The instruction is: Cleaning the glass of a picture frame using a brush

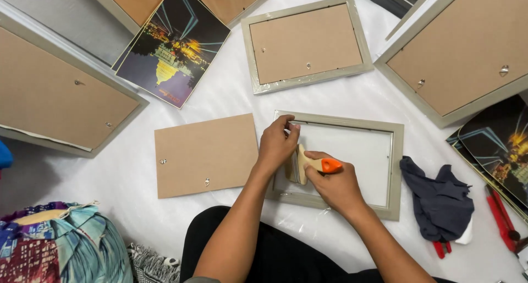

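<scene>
A grey picture frame [397, 167] lies face down in front of me with its back panel out, showing the white inside. My left hand [276, 145] rests on the frame's upper left corner, fingers pressed on the rim. My right hand [333, 185] grips a small paintbrush [308, 164] with a pale wooden handle and an orange tip, its bristles against the inside near the frame's left edge. The loose brown backing board [204, 155] lies flat to the left of the frame.
Other face-down frames lie around: far left [55, 96], top middle [306, 44], top right [467, 52]. Night city prints sit at top left [171, 44] and right edge [503, 145]. A dark cloth [440, 198] and red-handled tools [500, 217] lie right; patterned fabric [60, 247] lower left.
</scene>
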